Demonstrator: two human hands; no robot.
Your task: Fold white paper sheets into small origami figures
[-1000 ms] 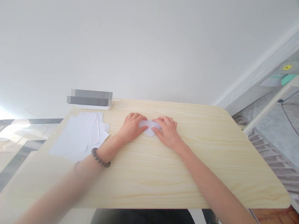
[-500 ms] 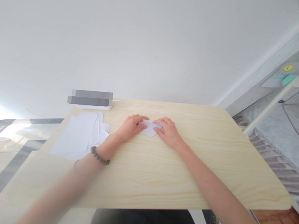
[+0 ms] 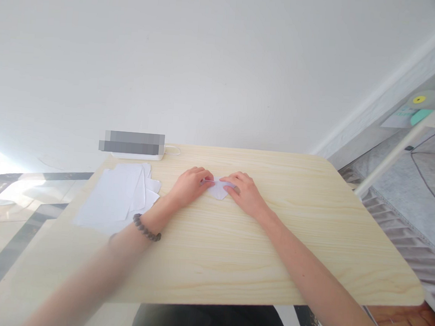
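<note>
A small folded piece of white paper [image 3: 219, 191] lies on the wooden table [image 3: 225, 254], its lower end tapering toward me. My left hand [image 3: 193, 185] pinches its left side between thumb and fingers. On the opposite side, my right hand [image 3: 243, 191] grips the paper in the same way. A thin raised edge of paper shows along the top, between the two sets of fingertips. Both outer ends of the paper are partly hidden by my fingers. A dark beaded bracelet [image 3: 146, 228] circles my left wrist.
Loose white sheets [image 3: 111, 192] lie in a pile left of my left forearm. Behind them, a white device with a blurred-out top [image 3: 137, 155] and a cable stands against the wall [image 3: 224, 73]. A pale metal frame [image 3: 385, 158] rises beyond the table's right side.
My left fingers, which were stretched over the top edge, have curled in closer to the thumb. The paper's far edge now stands slightly raised. My right hand has barely moved.
</note>
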